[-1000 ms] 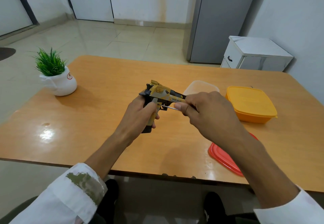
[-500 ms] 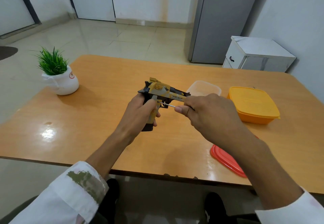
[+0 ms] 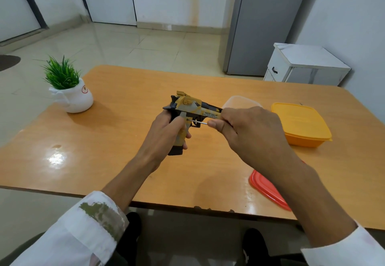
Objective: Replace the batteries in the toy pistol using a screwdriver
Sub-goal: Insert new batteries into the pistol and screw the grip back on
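Observation:
A yellow, grey and black toy pistol (image 3: 192, 110) is held above the wooden table (image 3: 129, 140), barrel pointing right. My left hand (image 3: 166, 134) grips its handle from the left. My right hand (image 3: 248, 132) pinches a thin screwdriver (image 3: 198, 121) whose metal shaft runs left, with the tip touching the pistol's side just above the grip. The screwdriver's handle is hidden inside my right hand. No batteries are visible.
A clear plastic container (image 3: 242, 101) sits behind my right hand, an orange lidded box (image 3: 300, 123) to its right, and a red lid (image 3: 268, 188) near the front edge. A potted green plant (image 3: 69, 91) stands at the left. A white cabinet (image 3: 306, 66) is beyond the table.
The screwdriver tip has shifted left along the pistol to the spot above the grip. Both hands and the pistol stay in nearly the same place.

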